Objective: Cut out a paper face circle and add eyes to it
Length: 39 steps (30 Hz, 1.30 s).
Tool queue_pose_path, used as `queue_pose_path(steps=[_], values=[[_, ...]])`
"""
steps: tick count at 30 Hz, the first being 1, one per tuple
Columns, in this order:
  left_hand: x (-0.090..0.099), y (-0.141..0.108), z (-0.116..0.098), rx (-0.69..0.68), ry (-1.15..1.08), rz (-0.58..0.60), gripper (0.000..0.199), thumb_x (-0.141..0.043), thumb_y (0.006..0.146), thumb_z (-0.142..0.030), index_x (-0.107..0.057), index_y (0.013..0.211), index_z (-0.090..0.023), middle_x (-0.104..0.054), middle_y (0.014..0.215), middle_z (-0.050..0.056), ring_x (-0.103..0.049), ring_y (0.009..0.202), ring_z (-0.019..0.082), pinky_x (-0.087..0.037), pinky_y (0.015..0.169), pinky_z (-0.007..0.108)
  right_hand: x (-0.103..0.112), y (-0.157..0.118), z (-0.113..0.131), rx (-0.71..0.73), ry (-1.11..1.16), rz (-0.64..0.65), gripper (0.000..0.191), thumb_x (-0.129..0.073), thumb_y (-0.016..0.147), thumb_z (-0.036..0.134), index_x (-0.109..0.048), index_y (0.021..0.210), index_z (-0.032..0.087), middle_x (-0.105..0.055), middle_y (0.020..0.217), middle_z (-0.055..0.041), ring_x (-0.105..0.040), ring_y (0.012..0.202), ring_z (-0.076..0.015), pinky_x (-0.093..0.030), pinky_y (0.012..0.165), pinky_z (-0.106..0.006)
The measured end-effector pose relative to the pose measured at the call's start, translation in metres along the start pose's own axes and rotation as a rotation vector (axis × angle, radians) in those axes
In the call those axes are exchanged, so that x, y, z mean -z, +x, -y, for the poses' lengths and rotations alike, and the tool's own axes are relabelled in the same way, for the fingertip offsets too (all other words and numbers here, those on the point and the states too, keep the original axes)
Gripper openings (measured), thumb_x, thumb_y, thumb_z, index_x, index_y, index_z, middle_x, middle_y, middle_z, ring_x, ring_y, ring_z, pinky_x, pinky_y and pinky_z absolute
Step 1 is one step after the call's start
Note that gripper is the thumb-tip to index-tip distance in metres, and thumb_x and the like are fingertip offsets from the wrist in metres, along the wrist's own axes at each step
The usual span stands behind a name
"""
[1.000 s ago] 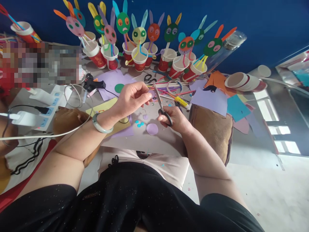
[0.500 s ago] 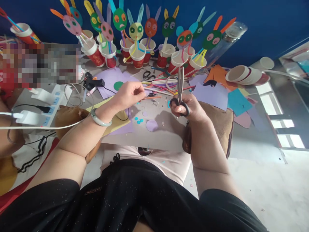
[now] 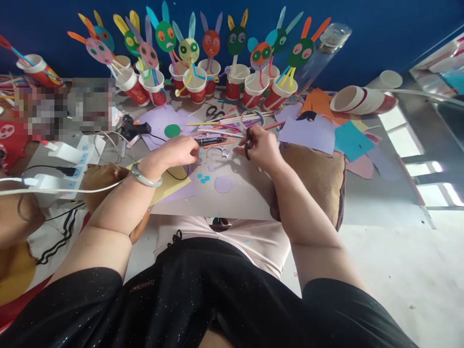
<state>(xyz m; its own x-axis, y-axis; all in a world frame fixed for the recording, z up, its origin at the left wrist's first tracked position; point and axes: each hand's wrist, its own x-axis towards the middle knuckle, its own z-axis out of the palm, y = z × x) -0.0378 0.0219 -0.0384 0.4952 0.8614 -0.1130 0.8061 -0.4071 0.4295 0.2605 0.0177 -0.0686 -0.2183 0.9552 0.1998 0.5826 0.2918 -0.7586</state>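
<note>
My right hand [image 3: 264, 149] is closed around the scissors [image 3: 248, 144], whose black handles show at the fingers; the blades are mostly hidden. Its fingertips are low over the table, beside a scrap of lilac paper [image 3: 225, 152]. To the left, my left hand [image 3: 181, 151] has its fingers curled down and pressed together near the tabletop. What they hold, if anything, is hidden. A black marker [image 3: 210, 141] lies just beyond them. Closer to me lie a lilac paper disc [image 3: 223, 184] and several small blue dots [image 3: 203, 179].
Red paper cups [image 3: 195, 86] holding paper-faced figures line the back wall. A glue gun [image 3: 135, 127] and a power strip [image 3: 79, 162] with cables lie left. Coloured straws or sticks [image 3: 232, 121] are heaped ahead. Right are a brown cushion [image 3: 315, 181], coloured sheets [image 3: 308, 134] and tipped cups [image 3: 350, 107].
My right hand has lowered the scissors from upright toward the table. My left hand has dropped nearer the tabletop, uncovering the marker. The view has shifted slightly.
</note>
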Motion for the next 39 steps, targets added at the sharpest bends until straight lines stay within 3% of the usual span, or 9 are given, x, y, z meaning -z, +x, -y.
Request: queue_pose_path(steps=[2,6,10,15,20,25,29,32,39], values=[[-0.003,0.001,0.001,-0.004,0.011,-0.023,0.013,-0.076,0.064,-0.026,-0.066,0.056,-0.025,-0.062,0.056,0.0,-0.057,0.059,0.019,-0.046,0.065,0.033,-0.017,0.0,0.005,0.028,-0.099,-0.013,0.036,-0.085,0.072,0.038,-0.055,0.086,0.023,-0.075,0.091,-0.0061,-0.062,0.078,-0.0202,-0.044,0.083,-0.038],[-0.007,0.001,0.005,-0.017,0.03,-0.094,0.008,-0.073,0.062,-0.019,-0.068,0.059,-0.025,-0.067,0.061,0.002,-0.064,0.069,0.022,-0.053,0.073,0.034,-0.041,0.0,0.008,0.055,-0.197,0.051,0.032,-0.078,0.069,0.025,-0.051,0.086,0.024,-0.073,0.087,-0.0053,-0.063,0.083,-0.0237,-0.042,0.096,-0.045],[-0.004,-0.001,0.002,-0.024,0.153,-0.101,0.012,-0.069,0.066,-0.014,-0.074,0.071,-0.023,-0.075,0.073,0.006,-0.069,0.075,0.024,-0.056,0.075,0.035,-0.044,0.0,0.004,0.056,-0.177,0.031,0.023,-0.067,0.071,0.018,-0.049,0.082,0.024,-0.066,0.077,-0.001,-0.06,0.075,-0.0202,-0.044,0.087,-0.04],[0.007,-0.005,-0.014,0.112,0.237,-0.079,0.021,-0.062,0.085,-0.017,-0.08,0.096,-0.018,-0.083,0.1,0.012,-0.075,0.098,0.029,-0.058,0.09,0.038,-0.012,0.006,-0.002,-0.066,-0.107,-0.106,0.025,-0.069,0.073,0.02,-0.045,0.077,0.027,-0.065,0.077,-0.0002,-0.054,0.069,-0.0186,-0.044,0.07,-0.035],[0.013,-0.004,-0.021,0.215,0.214,-0.145,0.026,-0.058,0.092,-0.019,-0.08,0.106,-0.018,-0.083,0.11,0.013,-0.074,0.106,0.03,-0.056,0.094,0.04,0.033,0.015,-0.004,-0.191,-0.124,-0.413,0.032,-0.072,0.089,0.034,-0.04,0.081,0.032,-0.066,0.086,-0.0037,-0.055,0.078,-0.0219,-0.048,0.073,-0.041],[0.018,-0.005,-0.025,0.248,0.138,-0.242,0.025,-0.058,0.095,-0.019,-0.079,0.109,-0.016,-0.083,0.105,0.012,-0.072,0.097,0.024,-0.053,0.093,0.037,0.054,0.014,-0.004,-0.346,-0.35,-0.505,0.021,-0.065,0.09,0.018,-0.046,0.088,0.028,-0.072,0.098,-0.0085,-0.059,0.085,-0.022,-0.047,0.084,-0.042],[0.019,-0.005,-0.027,0.252,0.089,-0.257,0.02,-0.062,0.094,-0.019,-0.078,0.105,-0.016,-0.081,0.099,0.009,-0.07,0.09,0.021,-0.053,0.09,0.034,0.06,0.009,-0.007,-0.428,-0.581,-0.481,0.02,-0.067,0.088,0.016,-0.054,0.1,0.025,-0.075,0.107,-0.0119,-0.064,0.102,-0.0293,-0.039,0.105,-0.054],[0.018,-0.005,-0.026,0.242,0.087,-0.245,0.018,-0.063,0.092,-0.019,-0.078,0.103,-0.016,-0.082,0.096,0.009,-0.07,0.088,0.022,-0.053,0.089,0.035,0.056,0.007,-0.003,-0.421,-0.653,-0.425,0.023,-0.069,0.086,0.019,-0.056,0.105,0.023,-0.074,0.111,-0.0143,-0.062,0.112,-0.0323,-0.037,0.108,-0.056],[0.01,-0.003,-0.023,0.068,0.041,-0.144,0.017,-0.069,0.085,-0.017,-0.078,0.099,-0.015,-0.082,0.092,0.008,-0.073,0.085,0.022,-0.053,0.082,0.034,0.034,0.004,0.031,-0.394,-0.552,-0.163,0.026,-0.075,0.086,0.03,-0.049,0.088,0.025,-0.072,0.093,-0.0077,-0.066,0.095,-0.0294,-0.044,0.101,-0.05]])
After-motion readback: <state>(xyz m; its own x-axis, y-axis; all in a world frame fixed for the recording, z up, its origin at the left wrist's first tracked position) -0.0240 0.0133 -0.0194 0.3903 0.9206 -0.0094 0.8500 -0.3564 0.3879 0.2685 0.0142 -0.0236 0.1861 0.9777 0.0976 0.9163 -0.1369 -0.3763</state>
